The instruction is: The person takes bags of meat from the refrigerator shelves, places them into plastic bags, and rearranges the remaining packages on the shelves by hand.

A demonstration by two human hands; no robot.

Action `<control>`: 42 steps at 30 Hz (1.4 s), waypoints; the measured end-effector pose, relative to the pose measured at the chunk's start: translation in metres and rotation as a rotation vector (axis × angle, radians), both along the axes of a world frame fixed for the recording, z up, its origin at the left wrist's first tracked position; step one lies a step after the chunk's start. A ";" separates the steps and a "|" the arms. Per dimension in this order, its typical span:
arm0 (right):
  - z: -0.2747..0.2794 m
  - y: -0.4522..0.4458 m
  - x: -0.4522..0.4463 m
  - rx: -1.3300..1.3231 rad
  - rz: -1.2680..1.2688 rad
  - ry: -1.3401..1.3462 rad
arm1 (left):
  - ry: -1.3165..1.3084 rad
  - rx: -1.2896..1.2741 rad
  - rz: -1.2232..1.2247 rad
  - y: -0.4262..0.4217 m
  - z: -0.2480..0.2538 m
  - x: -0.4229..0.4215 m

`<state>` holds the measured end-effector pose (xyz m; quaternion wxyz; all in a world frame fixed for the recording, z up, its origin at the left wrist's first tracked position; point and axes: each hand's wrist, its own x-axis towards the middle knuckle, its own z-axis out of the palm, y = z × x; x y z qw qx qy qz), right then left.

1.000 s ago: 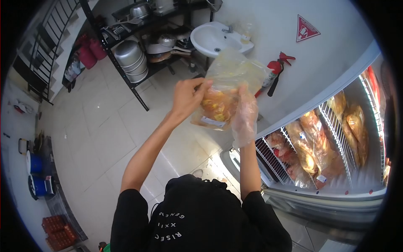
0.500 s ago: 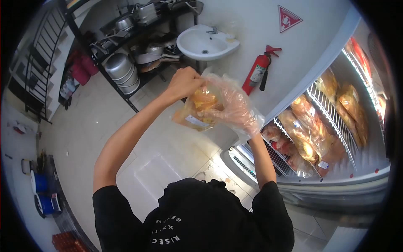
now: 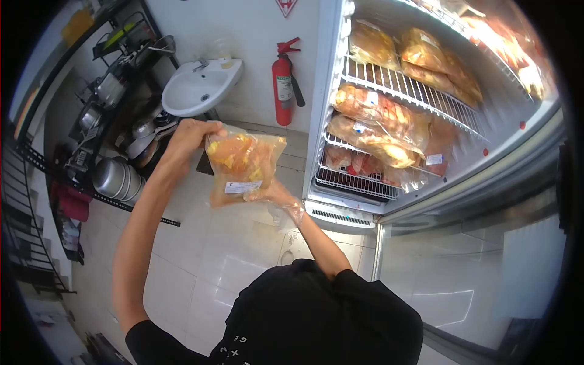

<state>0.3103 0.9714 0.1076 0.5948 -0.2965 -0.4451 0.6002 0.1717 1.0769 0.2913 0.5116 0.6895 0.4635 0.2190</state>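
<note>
A clear plastic bag of yellow-orange marinated meat (image 3: 234, 159) hangs before me, its flat side facing the camera. It carries a white label (image 3: 243, 187) near its lower edge. My left hand (image 3: 187, 141), bare, is closed on the bag's upper left corner. My right hand (image 3: 275, 192), in a loose clear plastic glove (image 3: 289, 214), grips the bag's lower right part; some of its fingers are hidden behind the bag.
On the right a fridge stands open, with bagged meat (image 3: 377, 109) on its wire shelves (image 3: 413, 91) and its glass door (image 3: 450, 274) swung toward me. Ahead are a white sink (image 3: 188, 91) and a fire extinguisher (image 3: 283, 88). At left, a black rack holds metal pots (image 3: 115, 179).
My view has turned right, bringing more of the fridge into sight. The bag now hangs spread out, and my gloved hand has shifted from its upper right side to its lower right.
</note>
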 end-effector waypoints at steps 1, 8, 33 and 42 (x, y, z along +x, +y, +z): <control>0.013 -0.001 0.002 -0.056 0.032 0.085 | -0.003 0.022 -0.005 0.010 -0.001 0.001; 0.009 -0.008 0.016 -0.044 0.044 0.108 | 0.304 0.233 -0.132 0.016 0.028 -0.002; 0.039 -0.038 0.011 -0.294 -0.063 0.117 | -0.684 -0.471 -0.134 -0.024 -0.109 -0.045; 0.040 -0.056 0.037 -0.148 -0.016 0.128 | -0.669 -0.527 -0.323 -0.038 -0.062 0.001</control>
